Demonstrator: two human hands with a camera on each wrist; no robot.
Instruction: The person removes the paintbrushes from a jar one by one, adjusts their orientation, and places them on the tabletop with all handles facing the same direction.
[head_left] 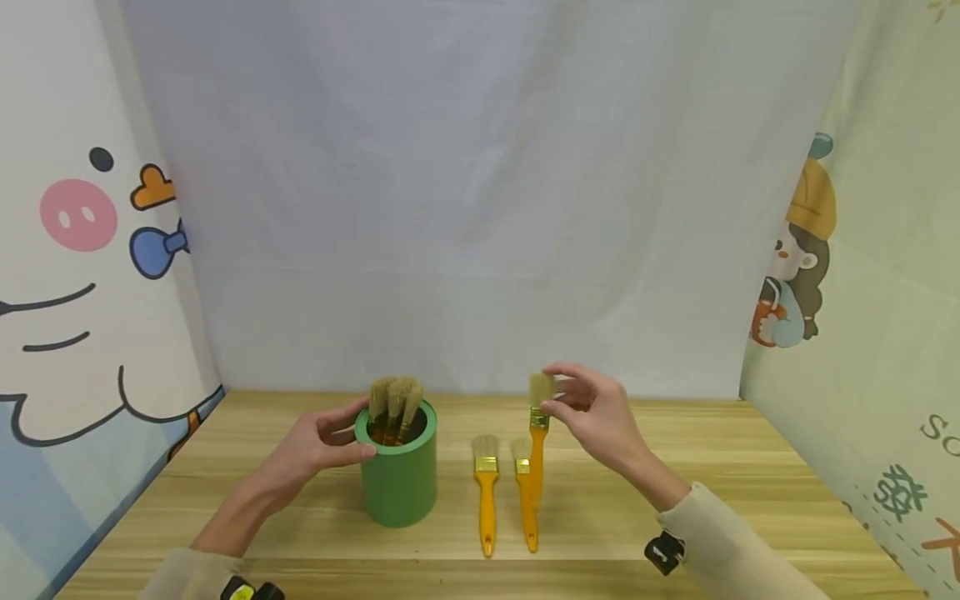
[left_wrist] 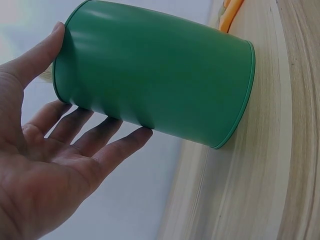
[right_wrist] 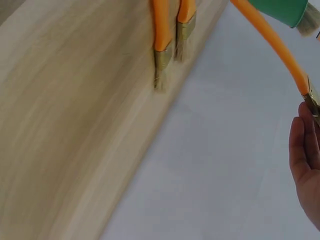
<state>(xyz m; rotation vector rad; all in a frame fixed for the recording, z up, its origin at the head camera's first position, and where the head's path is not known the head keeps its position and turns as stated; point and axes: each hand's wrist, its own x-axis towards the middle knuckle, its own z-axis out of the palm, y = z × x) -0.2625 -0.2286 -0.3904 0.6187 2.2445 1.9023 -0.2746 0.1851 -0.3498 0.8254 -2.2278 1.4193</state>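
Observation:
My left hand holds a green cylindrical pot near its rim, thumb on one side and fingertips against the other. Several paintbrushes stand in it, bristles up. In the left wrist view the fingertips touch the smooth green wall. My right hand pinches a paintbrush at its bristle end, the orange handle hanging down. Only part of that hand shows in the right wrist view, beside the brush's metal band. Below and left of it lie a wider paintbrush and a narrower paintbrush.
Everything rests on a light wood-grain table. A plain white cloth hangs behind it. Printed cloths stand at both sides, a cartoon one on the left and a pale green one on the right.

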